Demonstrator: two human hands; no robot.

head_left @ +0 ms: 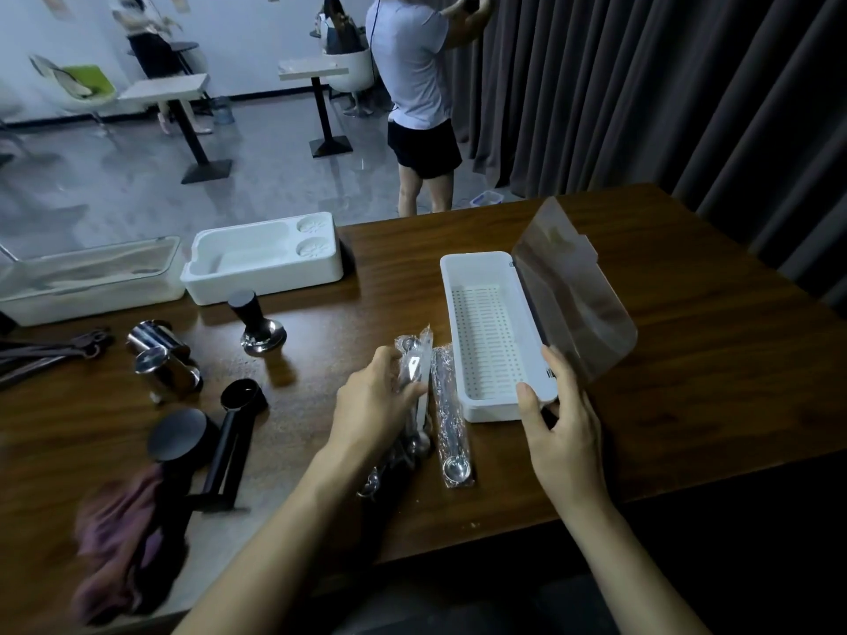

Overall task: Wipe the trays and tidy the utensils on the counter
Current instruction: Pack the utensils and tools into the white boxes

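While my left hand [376, 398] curls round a bundle of plastic-wrapped spoons [412, 373], my right hand [561, 428] pinches the near right corner of the white slotted tray [486, 332], thumb on the end rim and fingers against the side. Its clear lid [573, 291] stands tilted open along the right edge. One more wrapped spoon [451, 433] lies flat between the bundle and the tray.

All of it sits on a dark wooden counter [678, 382]. To the left are a tamper [259, 325], steel cups [162, 355] and a white foam insert [266, 261]. Beyond the counter I see grey floor, a dark curtain [664, 84] and a standing person [417, 84].

A purple cloth [123, 538] is blurred, and a second lidded tray [87, 281] is cut off at the left edge. A pale patch on the spoon wrapping is too small for me to read.
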